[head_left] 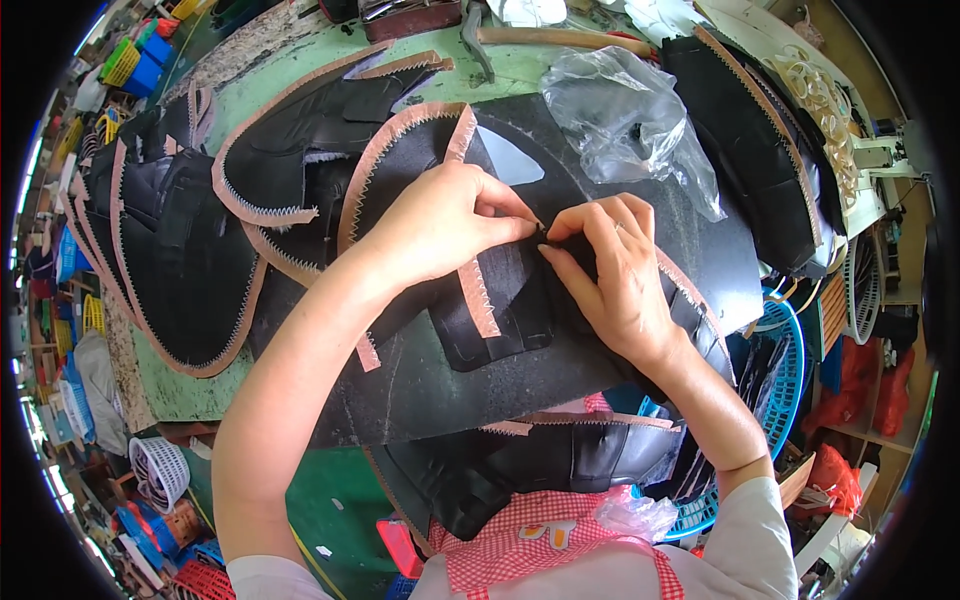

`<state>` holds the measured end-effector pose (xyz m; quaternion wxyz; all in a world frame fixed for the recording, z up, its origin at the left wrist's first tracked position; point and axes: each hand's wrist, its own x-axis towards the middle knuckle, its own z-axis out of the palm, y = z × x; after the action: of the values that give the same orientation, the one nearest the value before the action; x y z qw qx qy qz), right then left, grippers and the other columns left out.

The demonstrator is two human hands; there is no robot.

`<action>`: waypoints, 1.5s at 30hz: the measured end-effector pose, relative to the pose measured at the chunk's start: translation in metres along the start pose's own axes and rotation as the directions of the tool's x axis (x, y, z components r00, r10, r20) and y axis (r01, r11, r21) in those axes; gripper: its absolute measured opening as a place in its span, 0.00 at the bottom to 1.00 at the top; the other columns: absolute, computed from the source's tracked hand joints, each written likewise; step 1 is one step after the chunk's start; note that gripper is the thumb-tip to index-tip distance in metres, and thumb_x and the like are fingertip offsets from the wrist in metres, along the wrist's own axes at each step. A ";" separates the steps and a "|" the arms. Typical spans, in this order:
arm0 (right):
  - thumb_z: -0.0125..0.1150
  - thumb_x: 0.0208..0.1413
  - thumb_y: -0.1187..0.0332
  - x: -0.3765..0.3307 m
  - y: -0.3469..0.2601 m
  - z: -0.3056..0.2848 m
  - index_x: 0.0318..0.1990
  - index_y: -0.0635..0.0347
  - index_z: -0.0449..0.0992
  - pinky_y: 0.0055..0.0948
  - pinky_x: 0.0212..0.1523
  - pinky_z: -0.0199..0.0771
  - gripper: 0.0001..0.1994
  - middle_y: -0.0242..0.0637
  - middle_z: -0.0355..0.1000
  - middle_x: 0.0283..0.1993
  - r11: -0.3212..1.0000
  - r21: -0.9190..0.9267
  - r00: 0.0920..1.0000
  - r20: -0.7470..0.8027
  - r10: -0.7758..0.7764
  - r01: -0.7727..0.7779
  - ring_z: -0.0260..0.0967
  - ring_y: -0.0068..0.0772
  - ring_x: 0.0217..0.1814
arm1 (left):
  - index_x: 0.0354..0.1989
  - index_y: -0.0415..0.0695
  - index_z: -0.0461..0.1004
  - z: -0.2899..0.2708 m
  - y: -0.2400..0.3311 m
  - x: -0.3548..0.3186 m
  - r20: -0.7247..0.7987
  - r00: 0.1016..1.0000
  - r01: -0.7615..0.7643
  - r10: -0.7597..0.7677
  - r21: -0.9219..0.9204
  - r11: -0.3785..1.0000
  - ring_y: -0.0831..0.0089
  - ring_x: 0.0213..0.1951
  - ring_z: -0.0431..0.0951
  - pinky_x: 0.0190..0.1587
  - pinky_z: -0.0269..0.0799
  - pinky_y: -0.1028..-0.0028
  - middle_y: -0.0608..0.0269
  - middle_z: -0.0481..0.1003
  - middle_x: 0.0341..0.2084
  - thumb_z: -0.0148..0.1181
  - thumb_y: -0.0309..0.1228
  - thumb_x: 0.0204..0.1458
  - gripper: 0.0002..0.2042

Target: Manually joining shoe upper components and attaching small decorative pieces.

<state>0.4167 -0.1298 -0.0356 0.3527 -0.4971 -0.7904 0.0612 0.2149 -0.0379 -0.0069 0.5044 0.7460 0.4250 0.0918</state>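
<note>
A black leather shoe upper (521, 315) with a pinkish edging and pale zigzag stitching lies spread on a dark work board (400, 405) in front of me. Over it, my left hand (450, 222) is closed in a pinch of thumb and forefinger. Facing it, my right hand (612, 272) pinches too, its fingertips almost meeting the left ones. Between the fingertips is something tiny and dark that I cannot make out. My fingers and hands cover part of the upper. A second black upper (570, 455) rests near my lap, below the board's front edge.
More black uppers (190, 270) lie at the left on the green table (185, 395), and others (740, 130) at the right. Crumpled clear plastic (635, 120) sits behind my right hand, below a wooden-handled hammer (560, 38). A blue basket (790, 370) stands at my right.
</note>
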 end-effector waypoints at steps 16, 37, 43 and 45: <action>0.60 0.42 0.80 0.000 -0.001 0.000 0.46 0.61 0.70 0.46 0.63 0.57 0.19 0.38 0.72 0.37 0.997 0.042 0.998 0.007 0.057 -0.058 0.71 0.42 0.44 | 0.45 0.36 0.86 -0.001 -0.003 0.002 -0.001 1.000 0.001 -0.001 -0.139 0.990 0.76 0.39 0.81 0.49 0.76 0.75 0.60 0.85 0.35 0.68 0.29 0.57 0.11; 0.62 0.42 0.78 -0.004 -0.004 -0.004 0.47 0.63 0.70 0.49 0.68 0.54 0.20 0.40 0.72 0.40 0.999 0.024 0.997 0.069 0.026 -0.028 0.71 0.43 0.46 | 0.42 0.35 0.85 0.002 0.006 0.003 0.023 1.000 0.019 -0.021 0.072 0.997 0.82 0.32 0.75 0.40 0.73 0.78 0.67 0.81 0.29 0.68 0.28 0.58 0.09; 0.63 0.42 0.77 -0.005 -0.006 -0.005 0.48 0.63 0.70 0.50 0.69 0.53 0.22 0.40 0.72 0.40 0.998 0.038 0.995 0.095 0.042 -0.045 0.71 0.44 0.48 | 0.43 0.34 0.85 -0.002 -0.003 0.008 0.067 0.998 -0.008 0.013 -0.072 0.997 0.78 0.41 0.82 0.50 0.76 0.76 0.61 0.84 0.35 0.65 0.28 0.60 0.10; 0.63 0.42 0.77 -0.006 -0.005 -0.004 0.49 0.63 0.70 0.51 0.69 0.53 0.22 0.40 0.72 0.40 0.998 0.037 0.995 0.092 0.039 -0.042 0.71 0.44 0.48 | 0.43 0.34 0.85 -0.002 0.005 0.005 0.072 0.997 0.015 -0.012 -0.045 0.999 0.78 0.40 0.81 0.49 0.76 0.76 0.62 0.84 0.35 0.65 0.27 0.59 0.09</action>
<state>0.4173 -0.1380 -0.0332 0.3244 -0.5026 -0.7942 0.1066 0.2194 -0.0330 -0.0034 0.5366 0.7344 0.4094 0.0710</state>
